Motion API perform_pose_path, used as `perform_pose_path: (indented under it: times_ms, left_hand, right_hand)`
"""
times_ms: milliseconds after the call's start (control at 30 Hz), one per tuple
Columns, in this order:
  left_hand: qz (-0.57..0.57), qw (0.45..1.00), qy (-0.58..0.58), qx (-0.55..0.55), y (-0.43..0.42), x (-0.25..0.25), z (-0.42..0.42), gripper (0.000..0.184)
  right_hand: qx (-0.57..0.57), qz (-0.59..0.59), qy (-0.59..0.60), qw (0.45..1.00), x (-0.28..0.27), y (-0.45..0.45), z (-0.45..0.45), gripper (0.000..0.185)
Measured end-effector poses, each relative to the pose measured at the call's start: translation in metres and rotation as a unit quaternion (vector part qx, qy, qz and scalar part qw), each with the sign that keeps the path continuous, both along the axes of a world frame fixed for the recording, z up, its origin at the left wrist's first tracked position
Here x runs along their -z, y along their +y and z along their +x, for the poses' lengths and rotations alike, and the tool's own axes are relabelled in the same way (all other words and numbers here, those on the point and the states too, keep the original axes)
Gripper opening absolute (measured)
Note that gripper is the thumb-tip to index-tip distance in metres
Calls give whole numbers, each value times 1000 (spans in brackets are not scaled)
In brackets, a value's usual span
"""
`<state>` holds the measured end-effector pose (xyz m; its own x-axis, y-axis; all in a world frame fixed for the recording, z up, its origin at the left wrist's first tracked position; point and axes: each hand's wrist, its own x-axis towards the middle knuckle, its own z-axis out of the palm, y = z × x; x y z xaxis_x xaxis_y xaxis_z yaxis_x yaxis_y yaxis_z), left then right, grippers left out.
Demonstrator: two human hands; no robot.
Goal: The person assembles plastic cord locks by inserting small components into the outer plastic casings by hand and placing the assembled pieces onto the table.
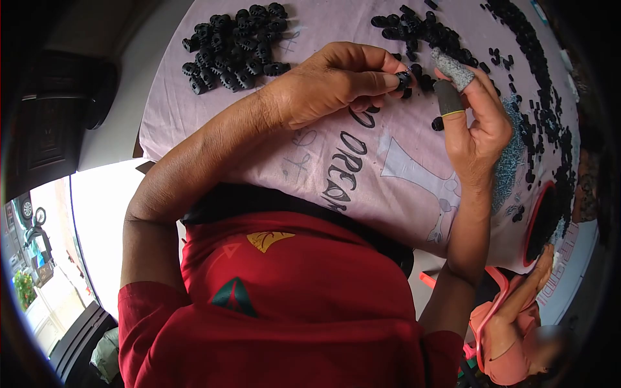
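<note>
**Partway along, with many parts loose**

In the head view, we see the left hand (339, 84) with its grip pinched on a small black part (402, 80), thumb against fingers, above the counter (200, 139). The right hand (482, 129) is just beside it, wearing finger covers (449, 98); its thumb and forefinger are parted, and we see nothing clearly grasped there.

Towards the counter's left edge, on the far side, sits a pile (236, 48) of toothed black pieces, which we take to be done. By our reading, much is left: loose parts (440, 35) lie near the far edge, and more run in a long band down the right edge, beside a spread of bluish bits (508, 171). Whether the pinched part is complete, we cannot tell.
</note>
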<state>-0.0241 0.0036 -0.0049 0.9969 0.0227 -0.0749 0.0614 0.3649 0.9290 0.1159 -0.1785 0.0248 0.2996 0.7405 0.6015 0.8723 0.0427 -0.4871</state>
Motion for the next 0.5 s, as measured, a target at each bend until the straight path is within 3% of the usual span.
perform_pose_path:
  times_ms: [167, 333, 433, 500]
  left_hand:
    - [11, 1000, -2, 2, 0, -1, -1, 24]
    - [-14, 1000, 1, -10, -2, 3, 2, 21]
    - [11, 1000, -2, -11, 0, -1, 0, 21]
    - [112, 991, -33, -62, -6, 6, 1, 21]
  right_hand:
    - [-55, -22, -29, 998, 5, 3, -2, 23]
    - [-35, -24, -1, 999, 2, 3, -2, 23]
    - [0, -41, 13, 999, 5, 3, 7, 24]
    - [37, -71, 25, 996, 4, 4, 13, 25]
